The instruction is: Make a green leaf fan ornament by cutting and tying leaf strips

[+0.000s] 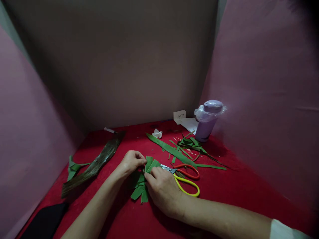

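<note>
Between my two hands is a bundle of folded green leaf strips (140, 190), low over the red table, with cut ends fanning out at the top and bottom. My left hand (131, 162) pinches its upper left side with thumb and forefinger. From the right, my right hand (163, 189) grips the bundle with bent fingers, hiding part of it. Close beyond my right hand lie scissors (187, 182) with one red and one yellow handle; their blade tips are covered by the hand and the leaves.
A long green leaf (171, 150) and a pile of leaf scraps (190, 144) with thin sticks lie right of centre. Behind stand a purple cup (206, 127) and a small white card (179, 116). Brownish leaf (96, 166) and a black object (45, 220) lie left. Walls enclose the table.
</note>
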`<action>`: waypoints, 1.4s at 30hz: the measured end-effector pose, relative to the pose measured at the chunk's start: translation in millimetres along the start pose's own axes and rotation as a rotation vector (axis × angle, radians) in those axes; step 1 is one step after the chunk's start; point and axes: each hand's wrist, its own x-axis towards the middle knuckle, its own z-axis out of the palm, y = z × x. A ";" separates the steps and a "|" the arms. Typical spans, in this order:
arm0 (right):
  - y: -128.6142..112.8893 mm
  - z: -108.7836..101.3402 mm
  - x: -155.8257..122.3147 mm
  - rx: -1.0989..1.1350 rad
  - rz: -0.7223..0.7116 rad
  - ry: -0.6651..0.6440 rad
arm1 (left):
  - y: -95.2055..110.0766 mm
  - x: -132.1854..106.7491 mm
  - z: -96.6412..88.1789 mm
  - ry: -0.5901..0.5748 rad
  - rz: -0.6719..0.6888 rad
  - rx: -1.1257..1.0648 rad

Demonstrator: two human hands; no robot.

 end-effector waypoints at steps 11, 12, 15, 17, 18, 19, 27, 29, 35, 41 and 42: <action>-0.7 0.1 1.1 0.005 0.002 -0.001 | 2.8 -1.8 -1.7 -0.018 -0.006 -0.032; -0.6 -0.1 1.3 0.004 0.001 -0.002 | 1.9 -1.5 -1.9 -0.019 -0.005 -0.030; 0.0 0.5 1.3 0.003 0.001 0.000 | -0.7 -1.1 -2.5 -0.017 -0.005 -0.020; -0.2 1.5 0.6 0.010 -0.004 0.003 | -1.5 -1.5 -3.1 -0.017 -0.004 -0.015; -0.5 1.9 0.1 0.014 -0.005 0.003 | -1.4 -1.8 -3.3 -0.018 -0.003 -0.015; -0.9 1.9 -0.4 0.017 -0.004 0.003 | -1.2 -2.1 -3.4 -0.021 -0.003 -0.017; 15.4 -16.5 6.9 0.424 0.224 0.112 | 4.3 -9.7 -4.2 -0.051 0.001 -0.054; 27.5 -17.6 10.3 0.682 0.434 0.192 | 5.2 -12.4 -5.4 -0.066 -0.008 -0.075; 46.7 -2.4 6.0 0.864 0.643 0.224 | 2.8 -15.7 -13.4 -0.066 -0.011 -0.131; 39.1 3.2 0.7 1.069 0.669 0.155 | 2.1 -21.7 -19.3 -0.039 -0.014 -0.163; 37.9 3.0 0.8 1.106 0.668 0.136 | 2.6 -23.1 -19.6 -0.030 -0.017 -0.168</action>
